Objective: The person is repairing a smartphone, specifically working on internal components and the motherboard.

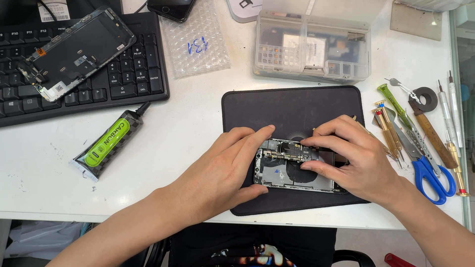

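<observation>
An opened phone body (289, 165) with bare circuit boards lies on a dark work mat (277, 106). My left hand (222, 170) clasps the phone's left end, fingers over its top edge and thumb under its near edge. My right hand (354, 158) rests on the phone's right half, fingertips pressing down on the inner parts. Whether a thin brass tool (368, 132) behind that hand is held, I cannot tell.
A black keyboard (123, 74) at the back left carries a detached phone screen (74, 52). A glue tube (109, 143) lies left of the mat. A clear parts box (311, 49) stands behind it. Screwdrivers, tweezers and blue-handled scissors (430, 173) lie at the right.
</observation>
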